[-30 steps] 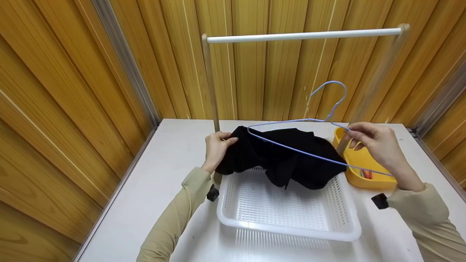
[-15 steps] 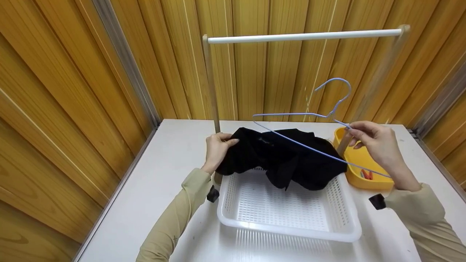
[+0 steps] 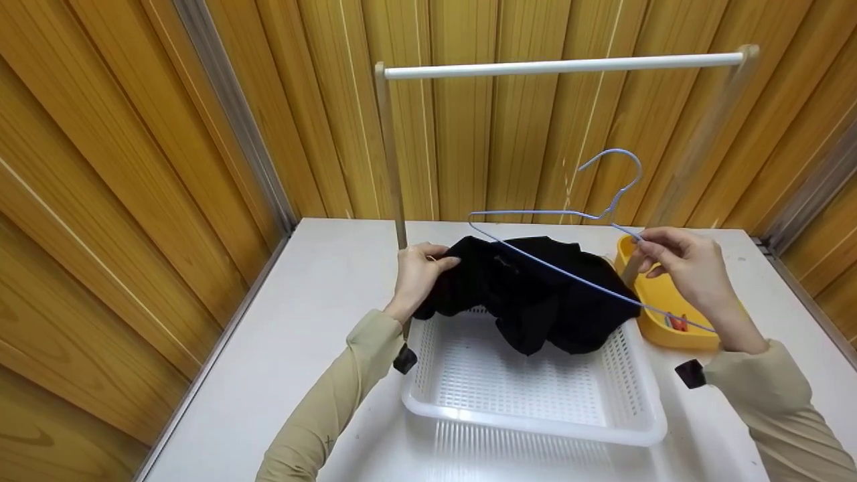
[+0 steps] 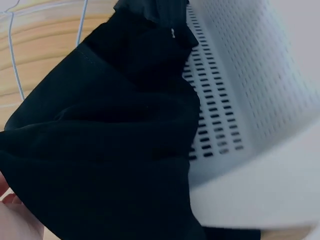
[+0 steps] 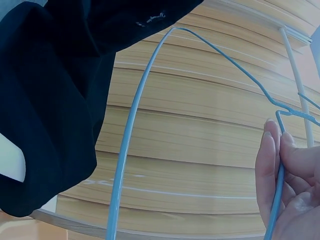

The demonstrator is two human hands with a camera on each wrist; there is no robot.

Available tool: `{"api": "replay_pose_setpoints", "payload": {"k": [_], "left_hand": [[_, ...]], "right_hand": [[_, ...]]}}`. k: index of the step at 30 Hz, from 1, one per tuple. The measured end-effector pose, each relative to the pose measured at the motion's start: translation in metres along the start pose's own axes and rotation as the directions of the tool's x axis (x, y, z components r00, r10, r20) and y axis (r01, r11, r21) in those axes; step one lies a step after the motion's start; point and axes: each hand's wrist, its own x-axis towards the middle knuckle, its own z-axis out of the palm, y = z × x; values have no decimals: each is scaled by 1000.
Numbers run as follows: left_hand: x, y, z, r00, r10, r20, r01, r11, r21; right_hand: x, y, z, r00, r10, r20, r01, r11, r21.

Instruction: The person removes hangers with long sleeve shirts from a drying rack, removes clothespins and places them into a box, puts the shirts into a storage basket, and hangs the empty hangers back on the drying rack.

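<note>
My left hand [image 3: 418,276] grips black garment [image 3: 535,294] bunched above white basket [image 3: 535,395]. My right hand [image 3: 683,268] fingers pinch blue wire hanger [image 3: 556,268] just over garment. Garment not yet on hanger; rail [image 3: 562,65] bare, hanging remains.

tan sleeves [image 3: 335,395], black wrist straps [image 3: 689,373]

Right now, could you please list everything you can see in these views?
Black cloth garment: one, black, held above the basket's far edge.
Thin blue wire hanger: one, light blue, over the garment.
White perforated plastic basket: one, white, table centre.
Yellow plastic tub: one, yellow, right of basket.
White rail on wooden posts: one, table's rear.
White table: one.
Left hand: grips the garment.
Right hand: pinches the hanger.
</note>
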Motion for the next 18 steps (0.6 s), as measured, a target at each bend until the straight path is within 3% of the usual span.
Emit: {"api": "replay_pose_setpoints", "payload": {"k": [8,18], "left_hand": [[-7,26,5,994,-1,111,2,1000,-8],[-14,33,19,981,35,190,-44,998,41]], "right_hand": [[0,1,2,1000,-3,-10,3,1000,5],[-1,3,6,1000,-11,-7,11,1000,12]]}}
